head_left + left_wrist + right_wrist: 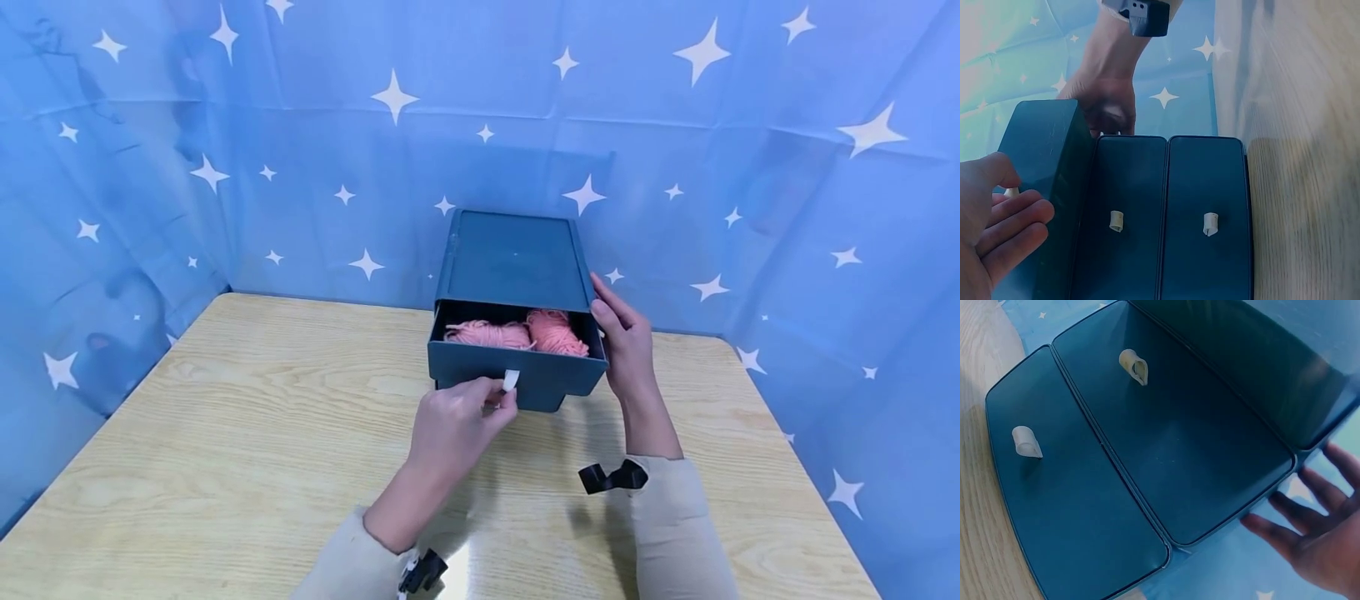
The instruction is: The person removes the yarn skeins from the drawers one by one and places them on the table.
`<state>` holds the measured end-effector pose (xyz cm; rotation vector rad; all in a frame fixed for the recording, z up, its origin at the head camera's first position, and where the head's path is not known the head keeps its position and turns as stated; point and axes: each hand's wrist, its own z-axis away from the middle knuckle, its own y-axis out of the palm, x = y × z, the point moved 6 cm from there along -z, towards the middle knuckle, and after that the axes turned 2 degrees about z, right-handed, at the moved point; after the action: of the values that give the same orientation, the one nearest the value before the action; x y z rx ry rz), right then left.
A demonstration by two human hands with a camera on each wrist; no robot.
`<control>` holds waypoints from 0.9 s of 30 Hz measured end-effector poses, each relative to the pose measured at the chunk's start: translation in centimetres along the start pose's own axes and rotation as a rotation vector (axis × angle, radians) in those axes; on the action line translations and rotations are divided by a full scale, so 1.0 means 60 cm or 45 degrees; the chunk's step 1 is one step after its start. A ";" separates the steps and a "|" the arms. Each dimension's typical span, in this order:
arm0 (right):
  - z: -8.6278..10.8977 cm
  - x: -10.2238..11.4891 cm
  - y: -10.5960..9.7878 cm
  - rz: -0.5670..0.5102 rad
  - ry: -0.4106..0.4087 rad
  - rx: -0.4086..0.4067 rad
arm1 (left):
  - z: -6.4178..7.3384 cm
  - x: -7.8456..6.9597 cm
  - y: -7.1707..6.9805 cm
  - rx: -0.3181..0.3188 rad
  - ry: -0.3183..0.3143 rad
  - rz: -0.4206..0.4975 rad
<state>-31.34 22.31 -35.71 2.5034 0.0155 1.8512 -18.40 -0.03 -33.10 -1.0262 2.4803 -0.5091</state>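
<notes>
A dark teal drawer unit (517, 258) stands at the back of the table, its top drawer (472, 360) pulled partly out. Inside that drawer lie a light pink yarn skein (489, 335) and a coral yarn skein (557, 335). My left hand (453, 425) pinches the white pull tab (511, 381) on the drawer front. Against the unit's right side rests my right hand (632, 343), its fingers extended along the wall in the right wrist view. Two lower drawers, a middle one (1129, 181) and a bottom one (1210, 181), are closed, each with its own pale tab.
The unit stands on a light wood table (247, 433). Close behind it hangs a blue curtain (480, 100) with white stars, which also runs along both sides. Black wrist cameras (611, 477) sit on both sleeves.
</notes>
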 end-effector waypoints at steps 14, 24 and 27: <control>-0.003 0.001 -0.003 0.022 -0.021 -0.004 | 0.017 -0.034 -0.026 0.033 -0.001 0.078; -0.001 -0.003 -0.005 0.080 0.003 -0.006 | 0.025 -0.046 -0.046 0.149 -0.050 0.087; -0.002 -0.003 -0.003 0.081 -0.004 -0.005 | 0.013 -0.040 -0.052 0.339 -0.238 0.133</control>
<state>-31.51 22.50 -35.85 2.5332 -0.0687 1.8679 -14.62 -0.51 -31.75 -0.7971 2.2164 -0.6573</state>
